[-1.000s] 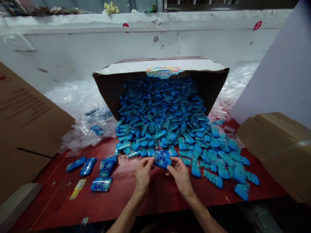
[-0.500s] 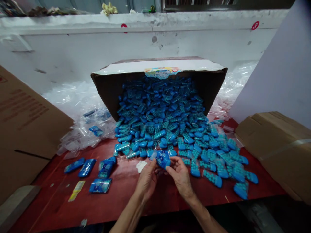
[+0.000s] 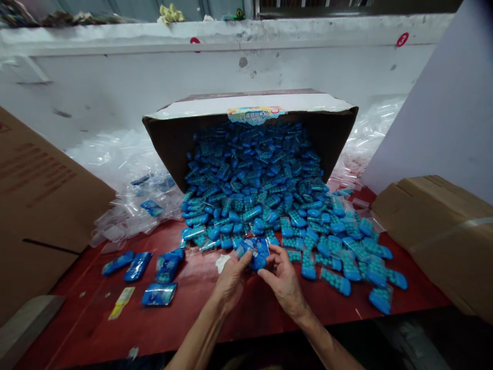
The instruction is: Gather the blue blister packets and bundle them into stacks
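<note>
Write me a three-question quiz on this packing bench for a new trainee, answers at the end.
1. True or false: the open carton has its opening toward the person.
2. What is the left hand gripping?
A) a yellow glove
B) a blue printed packet
C) a roll of tape
3. Fill in: the white scrap on the red tabletop lies closer to the ___ hand.

Key: 1 true; 2 B; 3 left.

The left hand [image 3: 233, 276] and right hand [image 3: 285, 285] are bare, with slender fingers [image 3: 276, 251] and lean, uncovered forearms [image 3: 203, 325].
</note>
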Tool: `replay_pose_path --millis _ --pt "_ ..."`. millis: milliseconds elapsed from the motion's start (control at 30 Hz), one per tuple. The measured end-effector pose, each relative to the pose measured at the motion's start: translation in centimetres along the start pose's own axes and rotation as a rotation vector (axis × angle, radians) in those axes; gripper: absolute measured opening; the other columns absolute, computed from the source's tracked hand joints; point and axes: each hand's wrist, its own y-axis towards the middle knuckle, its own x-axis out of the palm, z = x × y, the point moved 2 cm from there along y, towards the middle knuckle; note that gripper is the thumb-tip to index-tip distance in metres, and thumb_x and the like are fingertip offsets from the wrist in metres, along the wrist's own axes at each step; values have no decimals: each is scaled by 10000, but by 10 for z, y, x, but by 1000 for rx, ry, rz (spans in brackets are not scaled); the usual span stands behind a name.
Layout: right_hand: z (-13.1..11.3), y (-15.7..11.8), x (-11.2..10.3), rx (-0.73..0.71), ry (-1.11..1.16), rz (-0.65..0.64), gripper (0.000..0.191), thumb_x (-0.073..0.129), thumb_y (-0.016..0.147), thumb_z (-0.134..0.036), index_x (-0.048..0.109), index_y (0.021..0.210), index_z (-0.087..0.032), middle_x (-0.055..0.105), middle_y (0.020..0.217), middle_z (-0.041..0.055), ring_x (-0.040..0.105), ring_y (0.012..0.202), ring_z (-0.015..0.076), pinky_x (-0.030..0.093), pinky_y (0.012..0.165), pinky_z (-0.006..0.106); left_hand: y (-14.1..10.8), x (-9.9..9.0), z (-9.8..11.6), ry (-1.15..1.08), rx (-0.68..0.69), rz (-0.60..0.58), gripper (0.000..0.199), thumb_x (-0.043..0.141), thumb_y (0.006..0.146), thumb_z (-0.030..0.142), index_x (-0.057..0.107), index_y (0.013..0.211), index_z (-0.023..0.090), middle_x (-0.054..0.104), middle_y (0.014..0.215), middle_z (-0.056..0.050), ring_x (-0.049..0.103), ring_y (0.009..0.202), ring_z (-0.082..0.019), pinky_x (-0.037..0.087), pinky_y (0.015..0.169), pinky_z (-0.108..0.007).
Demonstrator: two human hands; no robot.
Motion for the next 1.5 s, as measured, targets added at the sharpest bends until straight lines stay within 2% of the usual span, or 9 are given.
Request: replay_pose_path --millis 133,333,633,933,1033,1100,1267,1433,1500 --pt "0 0 -1 20 37 -23 496 600 665 -175 400 1115 -243 485 781 -34 497 724 113 405 727 261 1 -2 4 -32 -13 -78 196 583 704 245 594 876 151 647 849 -50 594 762 -161 435 750 -307" --pt "-12 6 -2 82 166 -219 528 574 699 -204 355 1178 -243 510 755 -38 497 705 107 382 725 268 5 -5 11 -60 -82 -185 208 562 725 216 603 912 133 648 848 -71 587 775 -158 428 743 -281" --pt "-11 9 -1 229 151 -333 709 603 647 -140 268 1265 -232 508 606 -78 465 519 70 374 532 212 10 -7 10 35 -125 -221 189 550 735 233 615 868 115 645 727 -71 579 644 -134 427 664 -267" --pt "-14 10 0 301 71 -356 795 595 635 -181 187 1317 -208 529 501 -94 437 374 61 372 355 167 10 2 3 78 -87 -166 206 598 690 273 580 836 128 620 707 -48 564 619 -139 429 616 -275" --pt "-13 11 -2 292 65 -312 800 610 624 -181 201 1311 -203 518 483 -100 421 361 59 353 329 156 8 5 2 59 -73 -112 237 614 673 292 576 837 125 612 701 -40 554 608 -128 425 596 -260" --pt "-11 12 -4 266 50 -282 781 607 630 -176 214 1306 -202 511 475 -103 409 354 54 347 332 156 5 7 2 43 -76 -137 272 604 678 323 579 857 119 616 709 -49 557 621 -135 428 614 -272" --pt "-5 12 -9 211 54 -269 720 628 642 -205 289 1276 -229 501 530 -89 414 404 50 344 364 155 1 8 1 24 -114 -211 282 596 686 326 589 878 120 624 744 -62 567 673 -145 429 670 -281" --pt "-4 8 -7 201 68 -355 679 654 637 -288 349 1243 -261 579 845 7 525 579 105 430 438 199 3 9 -4 -20 -1 -37 259 622 668 259 578 902 156 620 802 -32 561 694 -125 434 664 -248" --pt "-4 6 -5 179 11 -314 573 607 683 -327 389 1208 -254 570 904 28 537 591 113 441 431 208 3 10 -7 -11 38 -10 251 624 665 243 579 894 151 618 783 -29 560 694 -128 436 669 -248"
